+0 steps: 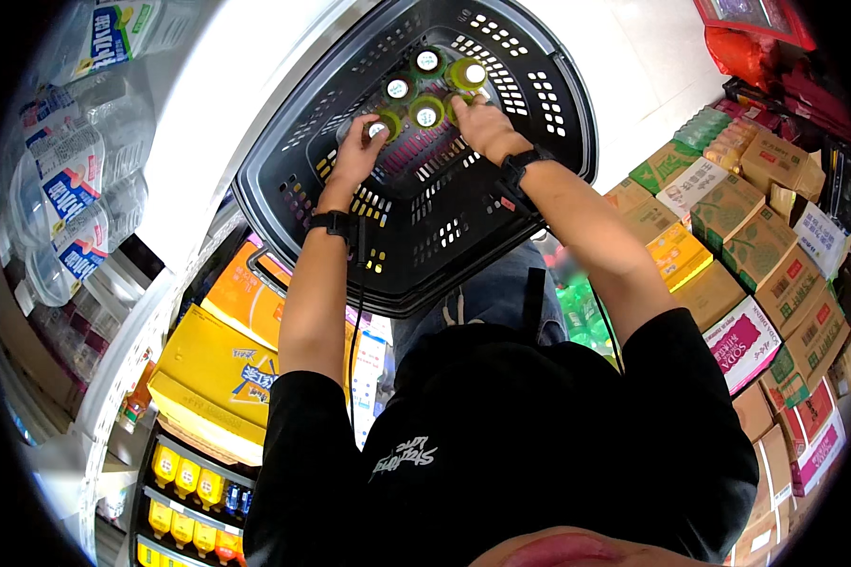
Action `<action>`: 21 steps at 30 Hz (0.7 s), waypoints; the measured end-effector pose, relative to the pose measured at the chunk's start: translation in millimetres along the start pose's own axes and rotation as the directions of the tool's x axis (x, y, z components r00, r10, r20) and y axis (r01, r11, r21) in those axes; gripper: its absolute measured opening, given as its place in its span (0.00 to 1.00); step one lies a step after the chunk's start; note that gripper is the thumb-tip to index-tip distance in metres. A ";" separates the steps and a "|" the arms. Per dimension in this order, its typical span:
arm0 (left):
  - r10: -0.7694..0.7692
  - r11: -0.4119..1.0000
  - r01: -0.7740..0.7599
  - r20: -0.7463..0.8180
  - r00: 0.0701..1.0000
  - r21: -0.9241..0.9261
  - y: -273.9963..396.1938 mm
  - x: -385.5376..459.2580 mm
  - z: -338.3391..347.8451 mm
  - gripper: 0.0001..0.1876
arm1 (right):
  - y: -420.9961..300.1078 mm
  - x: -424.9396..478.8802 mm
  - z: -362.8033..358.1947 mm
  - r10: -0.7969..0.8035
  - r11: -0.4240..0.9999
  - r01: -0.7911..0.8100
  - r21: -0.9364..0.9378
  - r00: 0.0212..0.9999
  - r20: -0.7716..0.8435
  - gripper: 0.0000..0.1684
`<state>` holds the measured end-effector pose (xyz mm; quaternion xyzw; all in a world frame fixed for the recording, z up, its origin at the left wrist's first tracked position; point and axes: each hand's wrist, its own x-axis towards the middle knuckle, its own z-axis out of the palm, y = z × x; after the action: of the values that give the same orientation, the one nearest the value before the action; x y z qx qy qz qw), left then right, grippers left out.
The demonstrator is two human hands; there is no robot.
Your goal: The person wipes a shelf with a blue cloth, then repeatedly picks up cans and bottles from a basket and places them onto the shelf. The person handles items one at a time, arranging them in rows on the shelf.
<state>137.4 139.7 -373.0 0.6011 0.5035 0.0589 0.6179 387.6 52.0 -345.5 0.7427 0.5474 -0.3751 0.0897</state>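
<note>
A black plastic shopping basket (468,244) is in front of me, with slotted walls. Several upright drink bottles with white caps stand grouped inside it, among them a yellow-green bottle (425,113) near the middle. My left hand (354,157) grips the neck of the leftmost bottle (392,125), thumb and fingers on either side of its cap. On the right of the group, my right hand (486,127) is closed around the top of another bottle (456,108), whose cap is hidden by the fingers. Both wrists wear black straps.
Stacked cardboard cartons (773,248) line the right side. At left are a yellow carton (213,368), shelves of yellow drink bottles (188,476) and large clear plastic bottles (78,205). A metal basket handle (259,266) shows beside the rim. Pale floor (638,64) lies beyond.
</note>
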 end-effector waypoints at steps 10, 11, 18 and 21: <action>-0.066 0.875 0.072 -0.029 0.997 0.478 31.5 4.4 -9.6 0.29 | -2.6 2.3 -23.3 -0.043 0.997 0.050 -0.059 0.992 0.119 0.24; -0.079 0.858 0.091 -0.046 0.996 0.505 39.9 2.8 -8.5 0.29 | -2.5 0.6 -26.1 -0.039 0.997 0.047 -0.058 0.992 0.117 0.25; 0.195 0.801 -0.125 -0.059 0.979 0.585 142.3 -80.9 -29.3 0.17 | -38.3 -62.2 -120.5 -0.311 0.872 0.353 -0.339 0.935 0.172 0.19; 0.482 0.767 -0.339 -0.141 0.865 0.546 244.3 -152.8 -52.0 0.06 | -79.8 -117.4 -182.6 -0.656 0.742 0.624 -0.246 0.751 -0.075 0.15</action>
<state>157.1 137.7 -80.9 0.8230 0.4357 0.1425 0.3354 387.1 94.5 -118.2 0.5224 0.8104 -0.2649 -0.0118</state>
